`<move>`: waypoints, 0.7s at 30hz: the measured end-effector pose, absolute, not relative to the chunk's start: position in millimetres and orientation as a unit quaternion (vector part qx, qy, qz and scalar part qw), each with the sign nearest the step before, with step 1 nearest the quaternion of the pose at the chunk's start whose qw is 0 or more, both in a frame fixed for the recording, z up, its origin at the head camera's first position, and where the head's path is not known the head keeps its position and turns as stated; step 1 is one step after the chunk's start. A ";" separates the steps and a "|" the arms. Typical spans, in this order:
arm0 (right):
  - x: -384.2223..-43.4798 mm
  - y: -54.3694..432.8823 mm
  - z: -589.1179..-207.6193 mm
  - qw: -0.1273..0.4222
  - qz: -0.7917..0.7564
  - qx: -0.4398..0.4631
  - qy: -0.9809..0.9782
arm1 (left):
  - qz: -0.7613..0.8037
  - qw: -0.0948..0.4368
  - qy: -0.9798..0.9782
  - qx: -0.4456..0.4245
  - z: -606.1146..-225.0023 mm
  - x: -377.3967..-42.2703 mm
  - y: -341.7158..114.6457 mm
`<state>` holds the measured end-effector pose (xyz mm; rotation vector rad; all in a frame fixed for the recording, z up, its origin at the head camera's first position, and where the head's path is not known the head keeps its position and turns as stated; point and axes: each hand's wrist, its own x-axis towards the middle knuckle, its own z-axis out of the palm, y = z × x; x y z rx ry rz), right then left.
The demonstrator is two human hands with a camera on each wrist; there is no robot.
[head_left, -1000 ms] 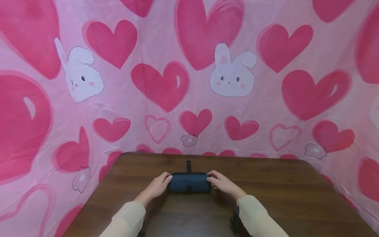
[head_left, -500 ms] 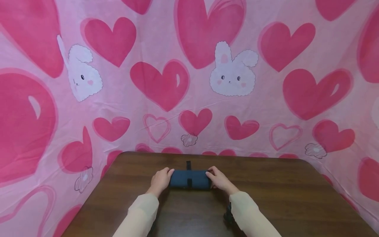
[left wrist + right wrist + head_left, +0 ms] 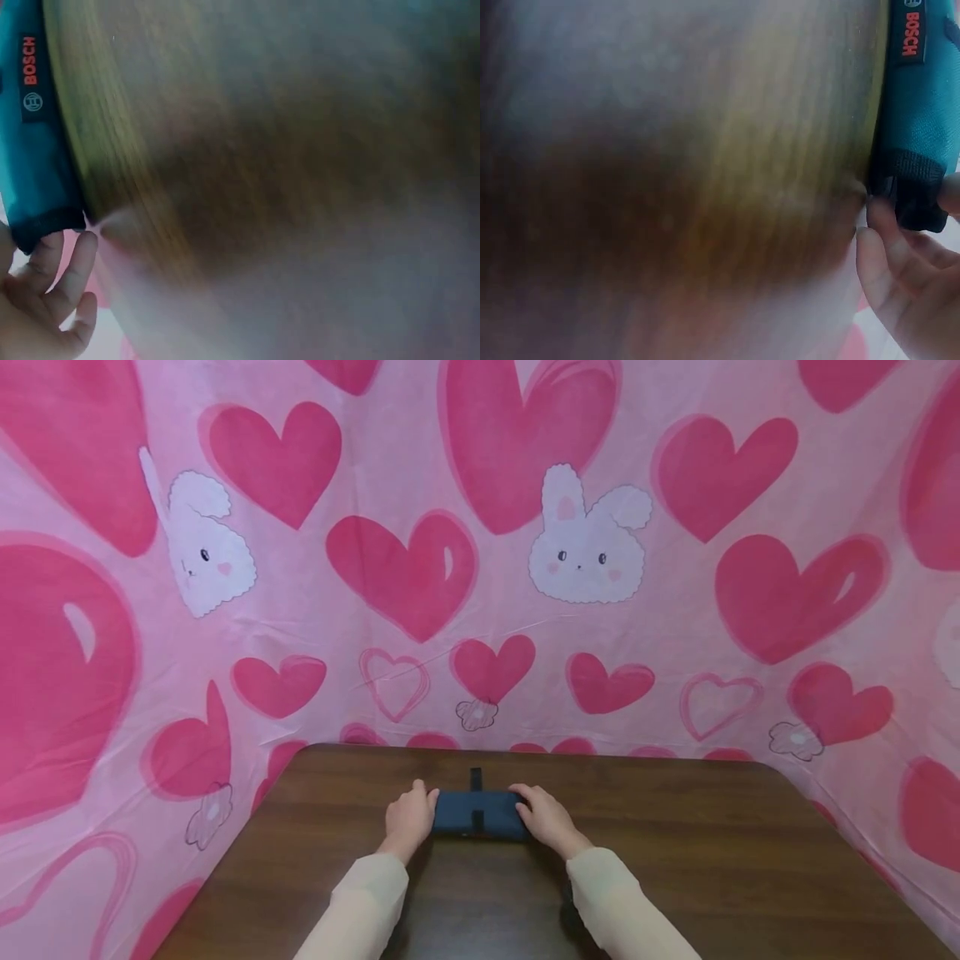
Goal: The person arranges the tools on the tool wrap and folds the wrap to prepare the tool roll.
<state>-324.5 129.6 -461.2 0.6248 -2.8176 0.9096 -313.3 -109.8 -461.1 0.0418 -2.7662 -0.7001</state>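
Note:
A dark blue-teal fabric tool roll (image 3: 456, 812), rolled into a cylinder, lies crosswise on the wooden table. Its ends are edged in black. My left hand (image 3: 410, 816) holds the left end, and my right hand (image 3: 547, 818) grips the right end, with thumbs on the near or upper side and fingers curled at the edge. A black strap (image 3: 476, 779) sticks out flat beyond the roll, and a black patch (image 3: 478, 820) shows on top. In the left wrist view a BOSCH label (image 3: 30, 71) is visible on the cloth; the right wrist view has it too.
The brown wooden table (image 3: 675, 843) spreads out around the roll on all sides. Behind it and to both sides hangs a pink cloth (image 3: 510, 618) printed with hearts and rabbits. Loose cream sleeves (image 3: 367, 893) cover my forearms.
The roll has turned between my hands, so the black patch has come up into view on its top. My left hand has shifted slightly right, and my right hand slightly left.

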 end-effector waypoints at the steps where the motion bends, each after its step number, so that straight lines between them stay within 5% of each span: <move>1: -325.1 129.2 -461.9 0.056 0.303 0.208 -0.928 | -0.254 0.142 -0.957 0.009 -461.0 -311.7 -111.3; 11: -333.6 134.0 -466.6 0.042 0.370 0.188 -0.909 | -0.431 0.046 -0.901 -0.033 -455.5 -301.4 -123.6; 21: -330.5 137.6 -463.2 0.018 0.424 0.177 -0.888 | -0.439 0.028 -0.897 -0.052 -451.2 -300.9 -127.1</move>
